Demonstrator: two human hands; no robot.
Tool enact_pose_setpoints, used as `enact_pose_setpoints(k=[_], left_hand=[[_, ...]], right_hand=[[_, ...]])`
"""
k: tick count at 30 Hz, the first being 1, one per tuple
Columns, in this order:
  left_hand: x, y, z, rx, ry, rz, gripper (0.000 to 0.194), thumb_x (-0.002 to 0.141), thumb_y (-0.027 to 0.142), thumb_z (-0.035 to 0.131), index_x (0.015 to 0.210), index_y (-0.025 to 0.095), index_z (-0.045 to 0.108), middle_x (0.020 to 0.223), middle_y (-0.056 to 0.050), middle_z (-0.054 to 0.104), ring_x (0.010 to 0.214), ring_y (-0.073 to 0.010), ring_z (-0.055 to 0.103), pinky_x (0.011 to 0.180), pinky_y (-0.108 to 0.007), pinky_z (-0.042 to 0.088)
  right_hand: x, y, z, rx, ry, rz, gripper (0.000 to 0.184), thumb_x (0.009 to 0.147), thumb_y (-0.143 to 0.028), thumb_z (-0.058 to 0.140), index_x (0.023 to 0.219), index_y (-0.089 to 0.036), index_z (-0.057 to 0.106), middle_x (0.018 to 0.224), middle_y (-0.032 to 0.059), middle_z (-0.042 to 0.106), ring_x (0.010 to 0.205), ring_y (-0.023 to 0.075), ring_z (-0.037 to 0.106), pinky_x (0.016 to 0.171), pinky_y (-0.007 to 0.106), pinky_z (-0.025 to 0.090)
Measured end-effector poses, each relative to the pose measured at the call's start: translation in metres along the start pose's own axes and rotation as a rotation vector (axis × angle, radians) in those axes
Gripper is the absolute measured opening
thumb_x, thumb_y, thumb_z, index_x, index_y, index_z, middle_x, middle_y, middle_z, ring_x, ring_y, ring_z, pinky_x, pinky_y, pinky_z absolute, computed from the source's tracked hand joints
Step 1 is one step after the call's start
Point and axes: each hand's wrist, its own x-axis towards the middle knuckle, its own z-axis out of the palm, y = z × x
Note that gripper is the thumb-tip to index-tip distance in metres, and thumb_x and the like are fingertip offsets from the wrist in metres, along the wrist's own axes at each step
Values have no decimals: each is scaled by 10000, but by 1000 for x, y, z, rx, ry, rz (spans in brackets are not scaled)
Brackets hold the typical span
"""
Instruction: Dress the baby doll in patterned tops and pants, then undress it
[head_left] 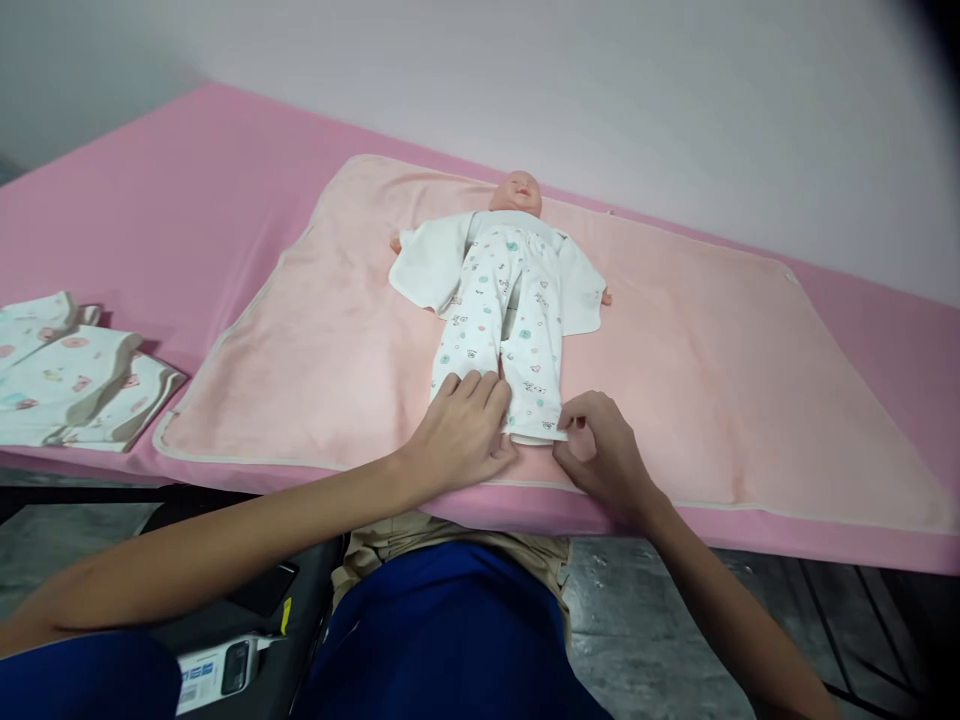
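Note:
A baby doll [517, 193] lies on its back on a pale pink towel [337, 330], head away from me. It wears a white top [427, 265] and white patterned trousers [491, 310]. My left hand [461, 435] rests over the cuff of the trouser leg on the left, fingers curled on the cloth. My right hand [600, 450] pinches the cuff of the other trouser leg between thumb and fingers.
The towel lies on a pink padded table [150, 200] against a pale wall. Folded patterned baby clothes [67, 375] are stacked at the table's left edge. A small device [221, 670] sits on a dark surface below, near my left arm.

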Motion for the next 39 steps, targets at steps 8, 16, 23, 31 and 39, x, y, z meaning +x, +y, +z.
enact_pose_setpoints(k=[8,16,23,31,39], left_hand=[[11,-61,-25,-174,72,31,222,1041,398,575,1186,229,581,1228,-132,696,1108,-336,599,987,-542,478],[172,-218,-60,-274,91,100,441,956,432,688,1344,224,655,1352,-147,655,1371,-376,517,1196,-593,441],[250,-259,-71,-271,-236,62,454,890,590,788,1088,184,745,1089,-68,689,1076,-215,597,982,-416,573],[242,-275,-46,-383,-205,49,344,885,518,756,1052,218,730,1113,-69,694,1098,-220,595,940,-379,585],[235,-277,-22,-331,-222,105,369,724,442,892,1041,294,774,1399,-96,600,1365,-378,462,1143,-576,494]], right_hand=[[-22,32,-13,19,-86,-110,233,950,-136,673,1077,-300,568,751,-26,588,667,216,566,633,375,471],[144,119,-31,-46,87,15,201,1029,-359,630,1194,-274,705,1180,102,735,990,286,680,943,507,572],[280,168,-29,49,-348,7,385,907,-575,821,1107,-249,773,1208,105,740,1146,305,620,1018,486,540],[273,184,-4,292,-213,109,392,952,-573,795,1096,-254,619,1029,28,652,908,205,558,878,380,495],[254,192,0,-21,-372,-2,353,812,-361,780,1123,-264,644,1107,71,686,1123,334,578,1107,555,449]])
